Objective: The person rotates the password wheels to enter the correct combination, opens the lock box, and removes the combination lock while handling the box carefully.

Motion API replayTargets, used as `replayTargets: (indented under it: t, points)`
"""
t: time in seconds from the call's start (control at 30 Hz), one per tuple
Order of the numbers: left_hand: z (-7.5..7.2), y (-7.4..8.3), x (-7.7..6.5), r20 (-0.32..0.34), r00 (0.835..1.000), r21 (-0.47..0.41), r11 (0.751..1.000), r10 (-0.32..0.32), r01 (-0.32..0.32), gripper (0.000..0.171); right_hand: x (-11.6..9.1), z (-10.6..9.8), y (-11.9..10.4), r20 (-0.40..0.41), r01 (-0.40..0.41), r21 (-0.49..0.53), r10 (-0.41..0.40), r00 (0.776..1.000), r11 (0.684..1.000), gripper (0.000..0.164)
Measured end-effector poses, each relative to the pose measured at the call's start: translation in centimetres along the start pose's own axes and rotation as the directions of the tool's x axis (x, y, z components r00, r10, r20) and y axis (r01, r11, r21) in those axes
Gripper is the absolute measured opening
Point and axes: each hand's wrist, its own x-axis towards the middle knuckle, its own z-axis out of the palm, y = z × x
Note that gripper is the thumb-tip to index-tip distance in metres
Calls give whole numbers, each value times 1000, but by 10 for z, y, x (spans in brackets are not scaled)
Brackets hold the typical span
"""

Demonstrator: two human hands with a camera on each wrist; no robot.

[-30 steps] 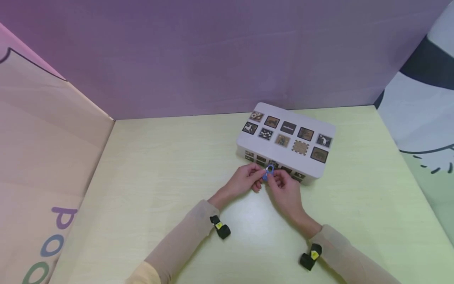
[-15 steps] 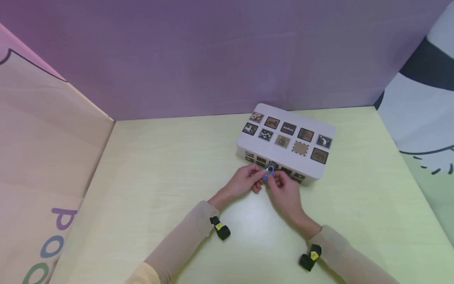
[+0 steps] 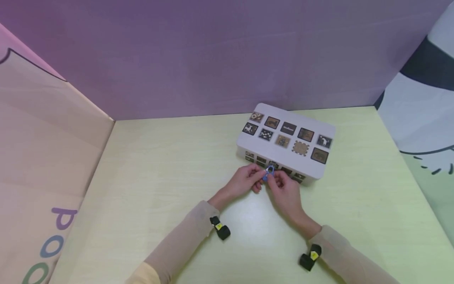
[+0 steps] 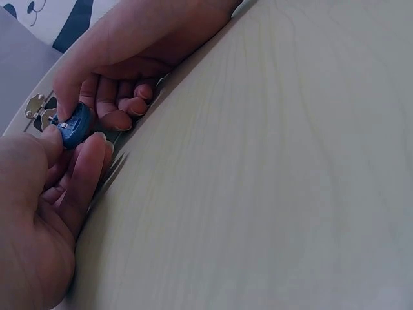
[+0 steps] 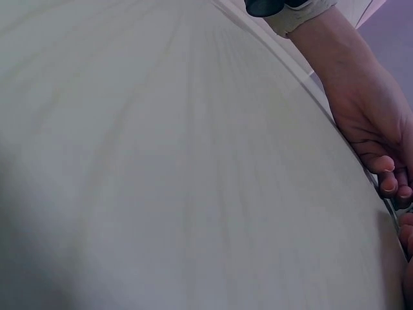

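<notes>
In the head view a small blue padlock (image 3: 266, 176) is held between both hands, right at the front face of a white box (image 3: 283, 134) printed with square pictures. My left hand (image 3: 242, 180) pinches it from the left with thumb and fingers. From the other side my right hand (image 3: 286, 193) pinches it too. The left wrist view shows the padlock's (image 4: 77, 126) body close up, with a metal latch (image 4: 33, 106) on the box beside it. Whether the shackle passes through the latch, I cannot tell. In the right wrist view the padlock is hidden.
The box stands at an angle on a pale wooden table (image 3: 159, 169), near a purple backdrop (image 3: 198, 59). Printed panels rise at the left (image 3: 42, 150) and right (image 3: 418, 114). A small black device (image 3: 220, 227) is strapped at each wrist.
</notes>
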Motion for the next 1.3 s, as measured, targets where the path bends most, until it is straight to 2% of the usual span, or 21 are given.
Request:
replayTargets:
  t: [0.43,1.3]
  points:
    - [-1,2,0,1,1000,-6,1000,-16,16,20,0,-3,-1,4,6,22,-6,1000,1000,26]
    - [0,0,0,5,1000,-11,1000,-2,2,19,0,-1,0,3,9,29,-10,1000,1000,16]
